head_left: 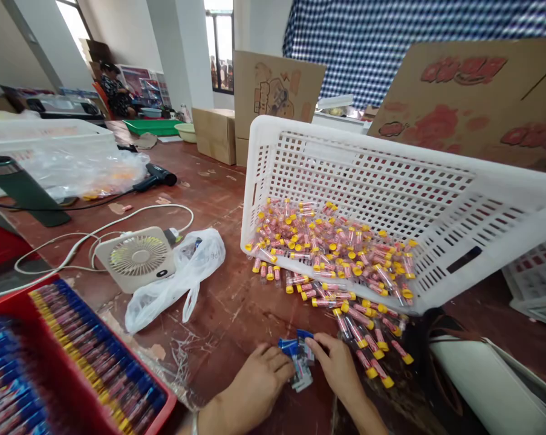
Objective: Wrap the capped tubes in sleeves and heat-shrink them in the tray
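The left hand (264,376) partly hides the packets (302,376), their print unreadable. The tray (162,400), its tubes (5,386) blurred, is cut off lower left.

"How many tubes (349,266)?"
"Dozens, heaped and overlapping; I can't get an exact count."
"Packets (302,368)?"
"More than one, but they overlap, so the number isn't clear."
"And crates (367,151)?"
"Two with slotted walls, one only partly in view."
"Cardboard boxes (213,136)?"
"At least three."
"Bowls (187,133)?"
"Two: one pale yellow, one blue."
"Windows (221,54)?"
"Two."
"What comes singly?"
"One fan (139,258), one flask (28,192), one hair dryer (157,177), one green tray (152,127), one purse (490,380) and one seated person (116,93)."
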Demonstrator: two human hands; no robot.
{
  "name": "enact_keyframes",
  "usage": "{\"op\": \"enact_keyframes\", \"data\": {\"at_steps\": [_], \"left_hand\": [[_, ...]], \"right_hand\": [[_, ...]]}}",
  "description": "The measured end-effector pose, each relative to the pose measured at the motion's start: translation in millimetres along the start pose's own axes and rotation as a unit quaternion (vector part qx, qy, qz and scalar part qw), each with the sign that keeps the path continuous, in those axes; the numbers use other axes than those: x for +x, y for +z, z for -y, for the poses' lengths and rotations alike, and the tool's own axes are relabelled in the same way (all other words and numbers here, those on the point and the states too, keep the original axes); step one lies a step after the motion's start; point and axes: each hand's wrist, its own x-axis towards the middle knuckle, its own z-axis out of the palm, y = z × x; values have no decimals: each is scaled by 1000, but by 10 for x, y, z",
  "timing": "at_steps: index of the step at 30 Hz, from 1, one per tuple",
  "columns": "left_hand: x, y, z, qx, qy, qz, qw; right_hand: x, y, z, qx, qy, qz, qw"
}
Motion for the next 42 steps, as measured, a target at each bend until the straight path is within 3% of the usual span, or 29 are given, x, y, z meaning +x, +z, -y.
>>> {"op": "enact_keyframes", "data": {"at_steps": [4, 7, 10, 14, 18, 21, 23, 24, 27, 29, 31, 34, 42], "left_hand": [[561, -230, 331, 106, -49, -19, 993], [998, -323, 533, 123, -77, -53, 988], [1292, -291, 620, 110, -117, -100, 982], [1444, -202, 627, 61, -147, -133, 978], [1317, -247, 590, -30, -163, -161, 973], [1042, -358, 523, -105, -189, -182, 959], [803, -422, 438, -238, -207, -182, 931], [677, -442, 375, -336, -219, -179, 898], [323, -432, 114, -610, -252, -141, 738], [147, -383, -82, -669, -266, -104, 686], [32, -331, -239, -678, -266, -82, 681], [-54, -295, -350, -673, -261, -93, 686], [-120, -340, -306, -664, -264, -126, 688]], "right_hand": [[-14, -132, -14, 56, 20, -4, 998], [-44, -199, -38, 92, 34, -1, 995], [-86, -234, -88, 169, 76, -19, 982], [-102, -241, -129, 302, 145, -74, 939], [-68, -235, -52, 381, 167, -107, 903], [-35, -214, 54, 442, 177, -138, 868], [-15, -170, 128, 477, 183, -153, 846], [-6, -135, 165, 492, 185, -157, 836], [8, 17, 285, 528, 183, -153, 815], [11, 132, 374, 547, 178, -143, 806], [11, 231, 468, 561, 174, -131, 799], [4, 321, 599, 574, 171, -111, 793], [-80, 379, 771, 557, 139, -64, 816]]}}
